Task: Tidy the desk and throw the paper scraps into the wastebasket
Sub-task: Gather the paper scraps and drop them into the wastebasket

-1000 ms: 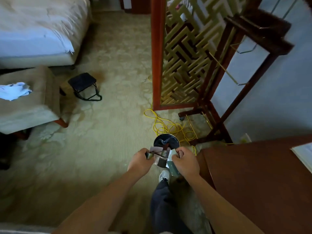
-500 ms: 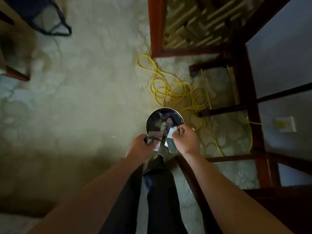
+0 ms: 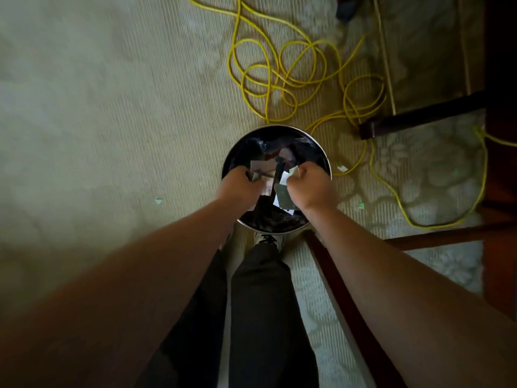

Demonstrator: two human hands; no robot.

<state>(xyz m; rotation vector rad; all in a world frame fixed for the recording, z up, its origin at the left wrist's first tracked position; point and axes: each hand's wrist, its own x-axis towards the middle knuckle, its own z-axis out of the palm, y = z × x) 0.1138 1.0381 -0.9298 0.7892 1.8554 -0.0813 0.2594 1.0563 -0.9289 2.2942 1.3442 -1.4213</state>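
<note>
Left hand: left hand [image 3: 242,184] clenched on a bunch of torn paper scraps [image 3: 264,170], above the round metal wastebasket with dark liner [image 3: 324,161].
Right hand: right hand [image 3: 310,186] gripping more scraps over the same opening.
Done: scraps carried to the wastebasket.
Left: release not yet made; small green scraps on the carpet [image 3: 159,201] remain; table out of view.

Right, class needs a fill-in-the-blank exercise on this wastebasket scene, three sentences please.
1. Both hands hold paper scraps above the round ____.
2. The tangled cable on the carpet is coloured ____.
3. The left hand and right hand are closed, not ____.

Missing words: wastebasket; yellow; open
</note>
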